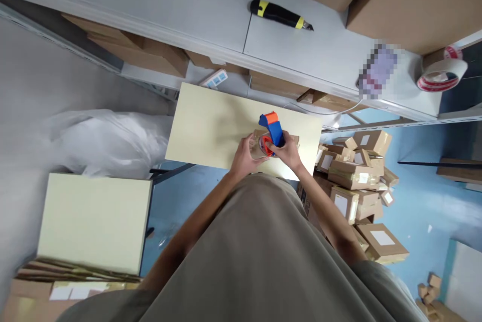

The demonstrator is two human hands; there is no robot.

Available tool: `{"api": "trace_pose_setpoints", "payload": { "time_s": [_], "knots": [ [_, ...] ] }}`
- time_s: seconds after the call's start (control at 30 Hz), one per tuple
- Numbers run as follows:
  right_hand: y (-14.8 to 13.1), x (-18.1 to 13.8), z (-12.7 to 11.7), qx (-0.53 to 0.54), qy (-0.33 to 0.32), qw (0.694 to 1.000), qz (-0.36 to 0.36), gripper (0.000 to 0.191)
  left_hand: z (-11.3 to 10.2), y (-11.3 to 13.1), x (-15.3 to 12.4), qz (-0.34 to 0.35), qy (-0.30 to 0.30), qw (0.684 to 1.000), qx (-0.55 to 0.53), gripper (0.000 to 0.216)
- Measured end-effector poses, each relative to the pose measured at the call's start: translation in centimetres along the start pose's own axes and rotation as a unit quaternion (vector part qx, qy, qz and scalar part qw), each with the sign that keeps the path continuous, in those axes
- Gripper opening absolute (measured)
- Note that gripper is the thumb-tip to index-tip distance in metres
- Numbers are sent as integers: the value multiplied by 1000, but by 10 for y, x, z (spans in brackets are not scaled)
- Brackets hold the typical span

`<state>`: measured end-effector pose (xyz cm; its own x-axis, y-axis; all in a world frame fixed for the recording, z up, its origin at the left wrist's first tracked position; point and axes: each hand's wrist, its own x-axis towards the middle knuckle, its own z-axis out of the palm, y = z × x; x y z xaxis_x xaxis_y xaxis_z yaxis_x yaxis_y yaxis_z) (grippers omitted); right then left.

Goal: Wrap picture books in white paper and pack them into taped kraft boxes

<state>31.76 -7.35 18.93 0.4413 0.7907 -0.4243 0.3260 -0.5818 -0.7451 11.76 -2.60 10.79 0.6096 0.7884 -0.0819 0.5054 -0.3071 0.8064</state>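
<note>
On a pale yellow tabletop (199, 121), both of my hands work close together near the front edge. My right hand (289, 152) is closed on a blue and orange tape dispenser (276, 131), its thumb by the orange hub of the tape roll. Beneath the dispenser lies a small cardboard box (295, 140), mostly covered by the dispenser and my hands. My left hand (244, 160) curls around the box's left end, fingers behind and thumb in front, right beside the tape roll. Where its fingertips press is partly hidden.
A grey shelf behind holds a black and yellow utility knife (280, 14), a blurred-out phone (377, 72) on a cable and tape rolls (442, 75). Power strip (214, 79) sits lower. Taped boxes (350, 171) pile up at right; plastic wrap (109, 141) and another table (94, 221) stand left.
</note>
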Motion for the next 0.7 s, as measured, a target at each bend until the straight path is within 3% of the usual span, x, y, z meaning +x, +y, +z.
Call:
{"api": "trace_pose_setpoints", "payload": {
  "time_s": [0.27, 0.4, 0.5, 0.7],
  "knots": [
    [26, 22, -33, -92, -57, 994, -31, 54, 20, -24, 26, 94, -97, 989, 62, 126],
    [18, 38, -65, -186, -110, 974, -63, 53, 24, -31, 31, 94, -97, 987, 86, 102],
    [7, 45, -83, -198, -125, 970, -71, 51, 22, -34, 30, 90, -98, 987, 91, 91],
    [0, 48, -81, -183, -142, 972, -27, 58, 22, -23, 29, 89, -64, 992, 58, 83]
  ]
}}
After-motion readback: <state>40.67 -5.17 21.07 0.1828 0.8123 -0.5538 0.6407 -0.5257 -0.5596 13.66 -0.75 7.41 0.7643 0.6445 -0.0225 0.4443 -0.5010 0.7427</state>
